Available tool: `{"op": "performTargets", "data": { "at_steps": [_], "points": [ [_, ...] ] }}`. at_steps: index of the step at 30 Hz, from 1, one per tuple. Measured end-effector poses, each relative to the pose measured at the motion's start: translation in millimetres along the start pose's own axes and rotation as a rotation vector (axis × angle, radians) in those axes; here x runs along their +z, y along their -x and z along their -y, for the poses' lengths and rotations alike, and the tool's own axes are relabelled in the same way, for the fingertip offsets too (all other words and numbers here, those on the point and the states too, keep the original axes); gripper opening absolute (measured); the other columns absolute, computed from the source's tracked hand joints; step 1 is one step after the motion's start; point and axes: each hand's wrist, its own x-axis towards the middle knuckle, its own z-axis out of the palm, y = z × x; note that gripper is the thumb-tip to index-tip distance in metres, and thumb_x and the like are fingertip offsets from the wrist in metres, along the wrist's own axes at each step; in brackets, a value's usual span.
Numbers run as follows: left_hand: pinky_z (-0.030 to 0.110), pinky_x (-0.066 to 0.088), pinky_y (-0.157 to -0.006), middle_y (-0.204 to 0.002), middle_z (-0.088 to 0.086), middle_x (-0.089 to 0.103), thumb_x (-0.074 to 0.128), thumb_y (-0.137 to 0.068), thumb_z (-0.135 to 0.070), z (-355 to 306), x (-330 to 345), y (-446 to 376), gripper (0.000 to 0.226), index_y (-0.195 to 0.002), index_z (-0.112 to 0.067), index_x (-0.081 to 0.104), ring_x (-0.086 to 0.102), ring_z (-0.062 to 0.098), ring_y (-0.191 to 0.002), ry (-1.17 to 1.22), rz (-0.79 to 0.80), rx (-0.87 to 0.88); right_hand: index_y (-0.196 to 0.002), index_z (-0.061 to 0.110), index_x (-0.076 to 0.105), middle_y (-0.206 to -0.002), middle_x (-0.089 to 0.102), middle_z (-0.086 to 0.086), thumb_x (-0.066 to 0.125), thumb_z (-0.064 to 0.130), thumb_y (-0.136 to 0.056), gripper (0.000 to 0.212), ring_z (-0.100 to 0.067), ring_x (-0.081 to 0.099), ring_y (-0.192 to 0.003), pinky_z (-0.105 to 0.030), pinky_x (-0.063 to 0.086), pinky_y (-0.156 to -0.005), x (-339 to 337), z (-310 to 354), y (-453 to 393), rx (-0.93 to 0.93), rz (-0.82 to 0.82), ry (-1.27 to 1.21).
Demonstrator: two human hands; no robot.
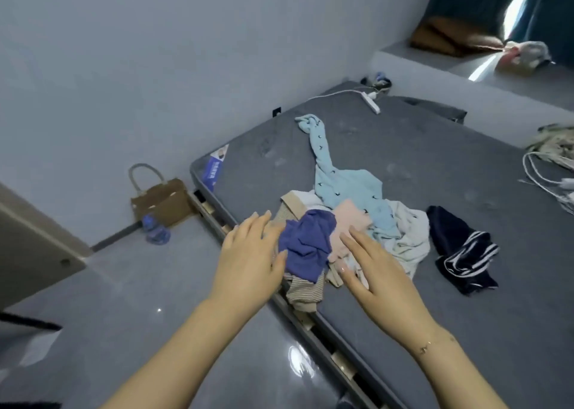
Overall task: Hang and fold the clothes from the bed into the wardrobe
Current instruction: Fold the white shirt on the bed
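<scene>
At frame centre, unsorted clothes [351,222] lie heaped on the bed [403,300]. Left hand [248,259] and right hand [377,272] hover with fingers spread, each grip empty; nothing looks folded or hung yet.

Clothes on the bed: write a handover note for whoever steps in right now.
Left hand: open, at the left edge of the pile, holding nothing.
Right hand: open, fingers flat on the pink garment.
Blue garment lies between the hands; navy striped garment lies apart, to the right, on the bed.
Done: nothing hung or folded.
Left: every piece. Wardrobe not in view.
</scene>
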Motion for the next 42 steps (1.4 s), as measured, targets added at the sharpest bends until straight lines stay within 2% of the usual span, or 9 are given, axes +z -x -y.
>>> {"op": "performTargets", "data": {
  "at_steps": [11,16,20,28,32,34,37,40,42],
  "points": [
    [0.032,0.024,-0.112,-0.160,0.000,0.021,0.042,-0.099,-0.036,-166,184,-183,0.052,-0.150,-0.027,0.032,0.021,0.019,-0.146,0.080,0.336,0.269,-0.152,0.026,0.024,-0.159,0.013,0.012,0.043,0.039,-0.101,0.056,-0.004,0.012,-0.147,-0.017,0.008,-0.117,-28,-241,2,0.456,0.014,-0.022],
    [0.032,0.023,-0.113,-0.160,0.003,0.023,0.045,-0.100,-0.034,-188,278,-241,0.052,-0.149,-0.025,0.033,0.024,0.020,-0.144,0.094,0.465,0.329,-0.150,0.030,0.030,-0.157,0.025,0.013,0.048,0.038,-0.100,0.053,-0.007,0.024,-0.144,-0.024,0.020,-0.116,11,-309,-16,0.641,0.016,-0.087],
    [0.033,0.019,-0.116,-0.162,0.004,0.015,0.044,-0.101,-0.032,-177,364,-277,0.055,-0.152,-0.023,0.026,0.019,0.020,-0.147,0.060,0.617,0.296,-0.144,0.021,0.042,-0.148,0.042,0.003,0.051,0.027,-0.099,0.046,-0.016,0.043,-0.131,-0.012,0.025,-0.102,69,-357,-48,0.682,0.070,-0.102],
    [0.061,0.009,-0.117,-0.164,0.002,-0.010,0.059,-0.092,-0.046,-84,482,-332,0.083,-0.155,-0.030,0.008,-0.006,0.023,-0.150,0.049,0.608,-0.020,-0.152,0.023,0.024,-0.162,0.010,0.002,0.047,0.031,-0.101,0.057,-0.014,0.015,-0.147,-0.019,0.010,-0.114,207,-406,-130,0.761,0.141,-0.293],
    [0.067,0.005,-0.113,-0.160,0.002,-0.026,0.061,-0.088,-0.055,-71,521,-345,0.091,-0.155,-0.036,0.002,-0.017,0.027,-0.148,0.010,0.705,0.044,-0.155,0.022,0.002,-0.162,-0.003,-0.010,0.064,0.035,-0.092,0.089,-0.024,0.005,-0.149,-0.036,0.011,-0.121,246,-438,-160,1.079,-0.119,-0.443],
    [0.069,0.006,-0.111,-0.160,0.005,-0.027,0.057,-0.088,-0.058,-71,535,-343,0.092,-0.155,-0.033,-0.001,-0.020,0.030,-0.148,-0.045,0.674,0.067,-0.155,0.020,-0.005,-0.158,0.008,-0.016,0.068,0.038,-0.088,0.101,-0.030,0.017,-0.144,-0.041,0.019,-0.118,260,-459,-170,1.298,-0.170,-0.528],
    [0.070,0.003,-0.110,-0.160,0.008,-0.027,0.053,-0.090,-0.057,-75,545,-337,0.090,-0.155,-0.031,-0.003,-0.021,0.031,-0.147,-0.076,0.631,0.066,-0.152,0.012,0.016,-0.140,0.038,-0.018,0.064,0.029,-0.092,0.079,-0.035,0.044,-0.125,-0.044,0.041,-0.102,275,-480,-174,1.338,-0.126,-0.403],
    [0.071,-0.003,-0.109,-0.160,0.011,-0.024,0.054,-0.091,-0.052,-82,543,-336,0.088,-0.156,-0.027,0.001,-0.020,0.031,-0.148,-0.063,0.622,0.028,-0.130,0.007,0.046,-0.123,0.057,-0.007,0.062,0.014,-0.092,0.042,-0.026,0.057,-0.110,-0.033,0.047,-0.091,272,-485,-169,1.213,-0.288,-0.521],
    [0.068,-0.006,-0.110,-0.162,0.013,-0.017,0.058,-0.091,-0.044,-93,539,-332,0.083,-0.156,-0.023,0.011,-0.017,0.030,-0.149,-0.018,0.576,0.038,-0.124,0.015,0.055,-0.110,0.062,0.007,0.065,0.011,-0.090,0.036,-0.016,0.059,-0.103,-0.027,0.048,-0.088,263,-480,-154,1.231,-0.411,-0.684]
  ]
}}
